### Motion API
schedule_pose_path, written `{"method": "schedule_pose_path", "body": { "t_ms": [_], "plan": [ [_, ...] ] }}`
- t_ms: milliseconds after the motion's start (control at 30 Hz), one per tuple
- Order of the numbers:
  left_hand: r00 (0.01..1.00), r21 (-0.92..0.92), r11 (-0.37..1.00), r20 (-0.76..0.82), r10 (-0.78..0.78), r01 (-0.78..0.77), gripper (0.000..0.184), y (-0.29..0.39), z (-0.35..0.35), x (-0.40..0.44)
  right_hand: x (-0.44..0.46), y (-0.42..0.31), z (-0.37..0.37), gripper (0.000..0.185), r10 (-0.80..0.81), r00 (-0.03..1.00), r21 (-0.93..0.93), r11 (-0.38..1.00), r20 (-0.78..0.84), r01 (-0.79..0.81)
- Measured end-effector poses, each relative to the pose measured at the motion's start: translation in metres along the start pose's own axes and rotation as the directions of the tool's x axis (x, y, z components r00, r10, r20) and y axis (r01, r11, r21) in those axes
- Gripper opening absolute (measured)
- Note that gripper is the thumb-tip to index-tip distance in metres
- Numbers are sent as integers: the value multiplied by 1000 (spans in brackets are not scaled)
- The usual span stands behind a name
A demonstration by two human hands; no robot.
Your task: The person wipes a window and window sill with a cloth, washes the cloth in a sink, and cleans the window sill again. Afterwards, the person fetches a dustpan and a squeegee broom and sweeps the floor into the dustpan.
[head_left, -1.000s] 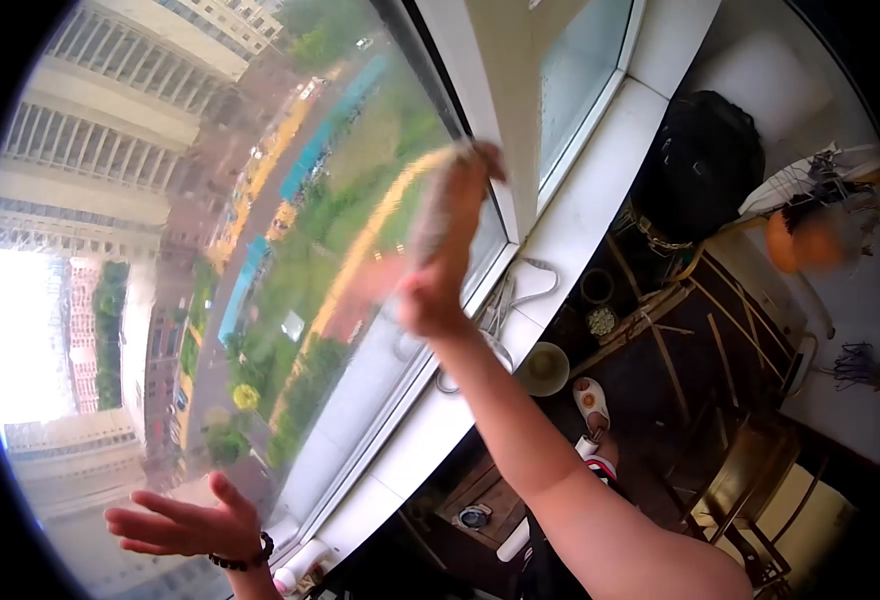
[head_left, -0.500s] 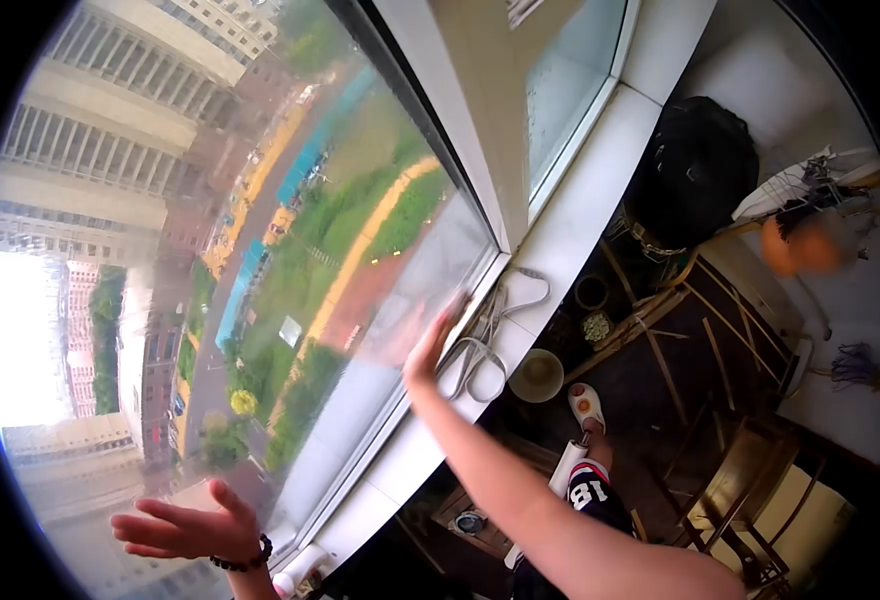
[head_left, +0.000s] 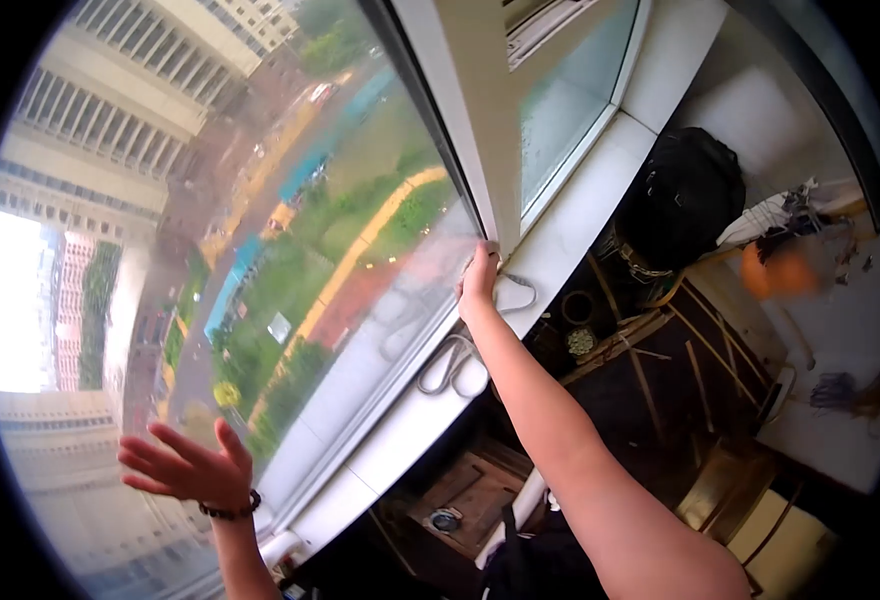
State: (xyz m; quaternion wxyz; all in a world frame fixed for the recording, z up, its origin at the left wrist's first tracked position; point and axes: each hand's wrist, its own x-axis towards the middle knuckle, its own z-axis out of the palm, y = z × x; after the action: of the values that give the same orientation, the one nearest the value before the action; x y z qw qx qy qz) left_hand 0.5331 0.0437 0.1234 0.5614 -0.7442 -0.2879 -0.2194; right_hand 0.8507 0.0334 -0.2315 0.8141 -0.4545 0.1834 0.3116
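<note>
At the lower left, my left hand (head_left: 188, 468) is held up in front of the window glass (head_left: 350, 240), fingers spread and holding nothing; a dark beaded bracelet (head_left: 232, 508) circles its wrist. My right hand (head_left: 478, 278) is at the lower corner of the glass, beside the window frame (head_left: 490, 195). Its fingers are pressed together, and anything within them is too small to make out. Under and beside this hand, a grey looped strap (head_left: 452, 372) lies on the white sill (head_left: 400, 440).
Below the sill are a wooden stool (head_left: 470, 495), a small plant pot (head_left: 580, 342) and a wooden chair (head_left: 725, 490). Farther right, a black bag (head_left: 680, 200) and a blurred orange object (head_left: 775, 270) are visible. Buildings and greenery show through the glass.
My right hand first dropped from high on the glass to near the strap, then rose to the lower corner. My left hand stays spread, slightly higher. The view has shifted.
</note>
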Motion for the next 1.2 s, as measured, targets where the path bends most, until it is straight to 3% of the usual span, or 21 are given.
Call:
{"method": "schedule_pose_path", "body": {
  "t_ms": [33, 133, 167, 200, 233, 300, 367, 433, 500, 600, 667, 700, 733, 800, 867, 933, 967, 1000, 1067, 1133, 1200],
  "plan": [
    [1000, 1, 1000, 6, -5, 5, 74, 0, 0, -1, -11, 2, -15, 42, 42, 997, -121, 992, 62, -34],
    [1000, -2, 1000, 5, 5, -5, 74, -2, 1, -3, -12, 52, -69, 34, 192, 955, -298, 947, 228, -119],
    [1000, -17, 1000, 13, 5, -5, 75, -2, 0, -3, -24, 55, -94, 32, 394, 872, -271, 908, 292, -320],
    [1000, -31, 999, 3, 5, -5, 74, -1, 1, -3, -44, 46, -112, 30, 429, 811, -239, 902, 397, -360],
    [1000, -37, 999, 7, 1, 0, 74, -1, 1, -3, -62, 35, -126, 28, 414, 836, -320, 897, 361, -306],
    [1000, -67, 998, 15, -9, 10, 74, -1, 1, -5, -68, 16, -169, 30, 460, 821, -329, 875, 338, -356],
    [1000, -87, 996, 2, -16, 16, 73, -2, 1, -6, -57, -24, -196, 31, 353, 904, -451, 866, 241, -217],
    [999, -130, 990, 26, -44, 47, 72, -3, -1, -5, -22, -52, -225, 26, 86, 982, -546, 838, 166, 19],
    [987, -268, 951, 74, -141, 156, 70, 5, -14, -1, 19, -77, -248, 32, -75, 942, -763, 568, 326, 309],
    [948, -641, 699, 222, -227, 317, 51, 63, -50, -34, 16, -104, -204, 45, -155, 909, -901, 145, 387, 409],
    [855, -680, 532, 481, -194, 504, 45, 132, -70, -78, 55, -69, -206, 46, -270, 730, -769, -75, 628, 635],
    [750, -635, 435, 641, -165, 639, 43, 164, -81, -106, 52, -54, -195, 45, -192, 770, -788, -31, 608, 614],
    [639, -556, 376, 755, -144, 741, 39, 195, -91, -141, 46, -35, -188, 42, -20, 869, -869, -30, 495, 494],
    [437, -396, 310, 896, -74, 864, 36, 238, -124, -219, 57, 11, -211, 40, 5, 513, -481, -340, 858, 808],
    [239, -213, 244, 968, -82, 946, 32, 256, -163, -291, 52, 13, -196, 38, 47, 729, -730, -13, 683, 684],
    [105, -81, 178, 986, -129, 981, 32, 253, -197, -356, 26, -8, -165, 33, -93, 892, -882, 132, 443, 452],
    [40, -13, 177, 988, -150, 984, 31, 246, -208, -378, 17, -10, -161, 35, -245, 847, -824, 221, 471, 522],
    [-28, 58, 174, 986, -167, 983, 31, 239, -219, -399, -17, -30, -141, 38, -183, 879, -876, 126, 441, 466],
    [-134, 161, 93, 960, -247, 983, 31, 231, -231, -438, -38, -11, -151, 41, -302, 624, -575, 242, 721, 781],
    [-200, 216, 25, 936, -290, 976, 31, 225, -239, -463, -110, 27, -150, 44, -136, 471, -467, 62, 872, 882],
    [-254, 251, -50, 921, -296, 967, 30, 228, -254, -482, -159, 92, -168, 47, 92, 178, -169, -97, 980, 981]
  ]
}}
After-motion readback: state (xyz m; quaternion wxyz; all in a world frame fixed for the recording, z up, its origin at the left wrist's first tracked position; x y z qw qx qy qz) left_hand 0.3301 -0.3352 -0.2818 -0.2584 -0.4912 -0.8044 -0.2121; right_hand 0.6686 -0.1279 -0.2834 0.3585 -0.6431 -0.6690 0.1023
